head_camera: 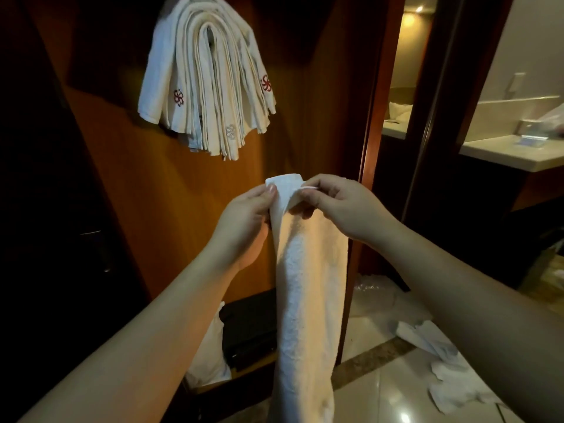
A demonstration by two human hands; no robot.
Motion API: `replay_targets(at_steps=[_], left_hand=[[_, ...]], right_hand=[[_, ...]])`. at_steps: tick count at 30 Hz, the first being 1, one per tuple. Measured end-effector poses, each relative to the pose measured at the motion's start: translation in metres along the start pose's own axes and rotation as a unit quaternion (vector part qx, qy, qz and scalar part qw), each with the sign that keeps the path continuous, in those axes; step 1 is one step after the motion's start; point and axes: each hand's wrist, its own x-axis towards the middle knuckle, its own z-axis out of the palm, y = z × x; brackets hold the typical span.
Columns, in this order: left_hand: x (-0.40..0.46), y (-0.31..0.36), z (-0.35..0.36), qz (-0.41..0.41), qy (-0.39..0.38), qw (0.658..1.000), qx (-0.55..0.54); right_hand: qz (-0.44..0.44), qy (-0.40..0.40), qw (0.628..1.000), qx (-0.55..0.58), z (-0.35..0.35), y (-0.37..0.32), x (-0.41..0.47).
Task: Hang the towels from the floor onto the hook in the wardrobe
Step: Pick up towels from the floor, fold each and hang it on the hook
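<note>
I see two bare forearms with no sleeves, watch or rings; my left hand and right hand wear no gloves.

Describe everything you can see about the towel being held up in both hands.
The towel is white and looks like nubbly terry cloth, gathered into a long narrow drape that hangs straight down past the bottom of the picture. Its smooth hemmed top edge is folded over. The left hand pinches that top edge with thumb and fingers on one side, and the right hand pinches it on the other. It hangs in front of the wooden wardrobe panel, below the bundle of towels already hung up.
</note>
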Motion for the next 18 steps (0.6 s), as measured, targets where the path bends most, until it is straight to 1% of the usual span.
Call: replay_targets(at_steps=[5,8,11,18], left_hand=[[-0.001,0.003,0.010,0.019,-0.016,0.999,0.046],[-0.003,0.002,0.012,0.021,-0.046,0.998,0.036],[-0.002,0.004,0.009,0.004,-0.060,0.998,0.021],[-0.004,0.014,0.002,0.000,-0.129,0.991,0.040]], right_hand=[[-0.009,0.016,1.000,-0.024,-0.005,-0.012,0.000],[-0.005,0.022,0.999,-0.026,-0.006,-0.013,-0.001],[0.000,0.021,0.999,-0.034,-0.006,-0.014,-0.001],[0.020,0.035,0.998,-0.052,-0.002,-0.022,0.001]])
